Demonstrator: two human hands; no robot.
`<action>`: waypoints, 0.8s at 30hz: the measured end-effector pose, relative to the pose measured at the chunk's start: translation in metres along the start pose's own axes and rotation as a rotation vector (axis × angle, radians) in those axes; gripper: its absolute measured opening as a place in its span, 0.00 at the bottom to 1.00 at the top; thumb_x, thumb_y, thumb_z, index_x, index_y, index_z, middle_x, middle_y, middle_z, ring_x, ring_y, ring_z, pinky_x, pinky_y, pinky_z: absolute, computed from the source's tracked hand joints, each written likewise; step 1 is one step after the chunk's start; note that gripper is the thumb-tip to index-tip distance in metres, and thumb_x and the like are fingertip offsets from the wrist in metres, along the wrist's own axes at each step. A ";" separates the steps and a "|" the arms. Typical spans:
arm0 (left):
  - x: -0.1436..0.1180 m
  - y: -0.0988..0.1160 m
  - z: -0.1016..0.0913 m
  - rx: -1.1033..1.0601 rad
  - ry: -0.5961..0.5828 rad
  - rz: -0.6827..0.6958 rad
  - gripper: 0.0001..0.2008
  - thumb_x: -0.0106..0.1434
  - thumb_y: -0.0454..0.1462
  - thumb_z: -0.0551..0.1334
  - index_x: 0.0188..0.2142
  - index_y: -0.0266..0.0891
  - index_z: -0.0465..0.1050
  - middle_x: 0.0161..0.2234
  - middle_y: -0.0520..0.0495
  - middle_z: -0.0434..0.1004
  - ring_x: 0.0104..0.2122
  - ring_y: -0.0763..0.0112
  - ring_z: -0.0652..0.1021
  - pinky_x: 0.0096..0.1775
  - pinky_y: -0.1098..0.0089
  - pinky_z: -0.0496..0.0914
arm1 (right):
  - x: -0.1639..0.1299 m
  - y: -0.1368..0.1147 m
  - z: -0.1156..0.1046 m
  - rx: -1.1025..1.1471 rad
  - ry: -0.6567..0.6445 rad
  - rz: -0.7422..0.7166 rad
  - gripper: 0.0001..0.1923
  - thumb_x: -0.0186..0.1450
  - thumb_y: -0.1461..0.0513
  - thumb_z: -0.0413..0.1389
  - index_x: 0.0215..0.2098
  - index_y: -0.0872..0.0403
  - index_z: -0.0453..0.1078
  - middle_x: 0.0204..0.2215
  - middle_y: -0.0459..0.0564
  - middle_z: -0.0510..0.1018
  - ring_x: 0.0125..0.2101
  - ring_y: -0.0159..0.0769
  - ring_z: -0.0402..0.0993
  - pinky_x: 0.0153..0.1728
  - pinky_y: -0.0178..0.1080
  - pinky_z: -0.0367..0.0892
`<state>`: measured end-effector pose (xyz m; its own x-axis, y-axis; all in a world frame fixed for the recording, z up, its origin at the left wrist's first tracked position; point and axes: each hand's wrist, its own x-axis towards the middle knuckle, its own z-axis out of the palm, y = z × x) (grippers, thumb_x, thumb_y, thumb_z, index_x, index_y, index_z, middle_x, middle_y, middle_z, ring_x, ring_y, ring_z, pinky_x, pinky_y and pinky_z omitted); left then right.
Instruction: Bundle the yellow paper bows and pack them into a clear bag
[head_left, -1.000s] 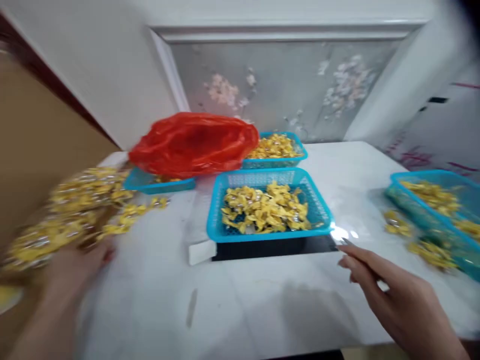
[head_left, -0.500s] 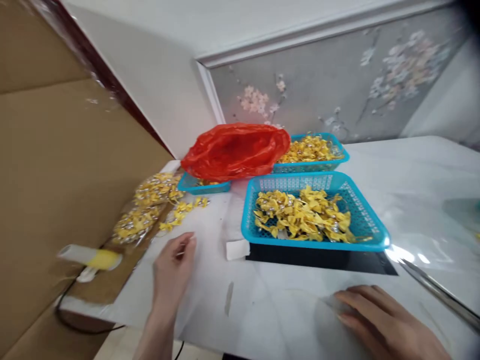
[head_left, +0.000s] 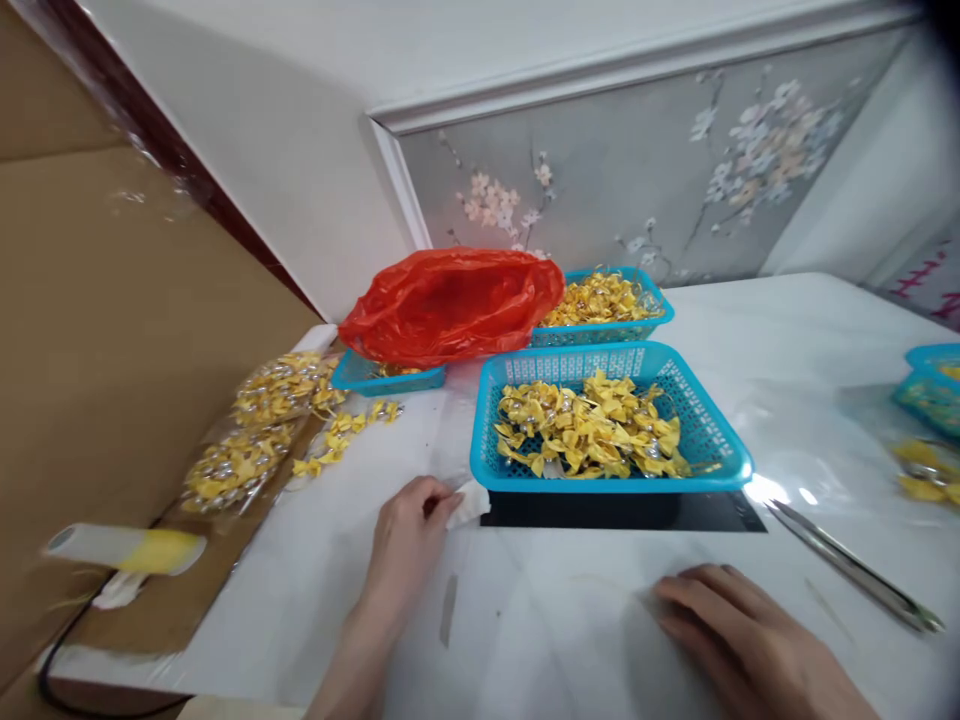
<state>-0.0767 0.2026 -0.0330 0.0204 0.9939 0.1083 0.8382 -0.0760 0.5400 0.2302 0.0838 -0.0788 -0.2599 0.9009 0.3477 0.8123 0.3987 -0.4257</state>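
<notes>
My left hand [head_left: 411, 535] is closed in a pinch at the left edge of a small white piece of paper or tissue [head_left: 470, 503], which lies by the front left corner of a blue plastic basket [head_left: 611, 487]. Yellow ribbon bows with silvery beads [head_left: 592, 430] fill much of that basket. Lower right, my right hand [head_left: 739, 625] rests on the white table [head_left: 555, 620], its fingers stretched out and slightly bent. Close to its fingertips lies a faint thin strand [head_left: 600, 582]; I cannot tell whether the hand touches it. A black flat strip [head_left: 622, 511] shows under the basket's front.
Metal tweezers or scissors [head_left: 851, 565] lie to the right. Behind are a red plastic bag [head_left: 450, 305] and another blue basket [head_left: 600, 333] of yellow pieces. Bagged bows [head_left: 240, 465], a white-and-yellow tube [head_left: 127, 548] and a cardboard wall [head_left: 135, 320] stand left.
My left hand has moved right and now pinches the white piece's edge. My right hand stays about where it was. The view has shifted slightly to the right.
</notes>
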 end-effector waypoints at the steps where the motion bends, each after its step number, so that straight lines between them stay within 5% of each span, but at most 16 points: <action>1: 0.000 0.000 0.000 0.002 0.001 -0.002 0.10 0.59 0.40 0.58 0.23 0.42 0.69 0.20 0.55 0.70 0.23 0.68 0.71 0.28 0.70 0.63 | 0.001 -0.003 -0.001 0.015 -0.012 0.017 0.09 0.70 0.58 0.48 0.41 0.48 0.70 0.36 0.48 0.77 0.34 0.34 0.76 0.33 0.32 0.74; 8: 0.003 0.003 0.003 0.067 -0.015 0.044 0.11 0.62 0.41 0.54 0.24 0.43 0.66 0.22 0.55 0.68 0.25 0.67 0.70 0.29 0.69 0.60 | 0.024 -0.029 0.017 0.044 0.053 0.032 0.11 0.70 0.60 0.46 0.44 0.50 0.69 0.36 0.50 0.76 0.33 0.40 0.72 0.32 0.41 0.69; 14: 0.002 0.008 0.004 0.122 -0.006 0.081 0.15 0.64 0.41 0.51 0.21 0.44 0.63 0.20 0.54 0.65 0.24 0.66 0.68 0.29 0.68 0.59 | 0.038 -0.043 0.038 -0.005 0.107 0.070 0.17 0.71 0.62 0.41 0.29 0.52 0.68 0.27 0.50 0.73 0.28 0.41 0.67 0.30 0.42 0.60; 19: -0.001 0.011 0.001 0.075 -0.017 0.078 0.12 0.62 0.39 0.54 0.24 0.43 0.71 0.24 0.52 0.74 0.27 0.65 0.74 0.31 0.68 0.63 | 0.038 -0.046 0.032 0.242 0.118 0.064 0.12 0.70 0.64 0.44 0.31 0.52 0.66 0.28 0.48 0.72 0.29 0.37 0.68 0.30 0.38 0.62; 24: -0.004 0.007 -0.001 -0.029 0.010 0.087 0.12 0.62 0.39 0.54 0.33 0.42 0.77 0.34 0.49 0.81 0.34 0.64 0.78 0.37 0.68 0.68 | 0.038 -0.057 0.010 0.549 0.037 0.259 0.09 0.69 0.60 0.45 0.31 0.50 0.63 0.24 0.42 0.71 0.23 0.30 0.66 0.24 0.31 0.61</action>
<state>-0.0711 0.1980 -0.0287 0.0866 0.9827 0.1639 0.8175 -0.1641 0.5520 0.1688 0.0971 -0.0501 -0.0633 0.9777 0.2001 0.4560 0.2067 -0.8657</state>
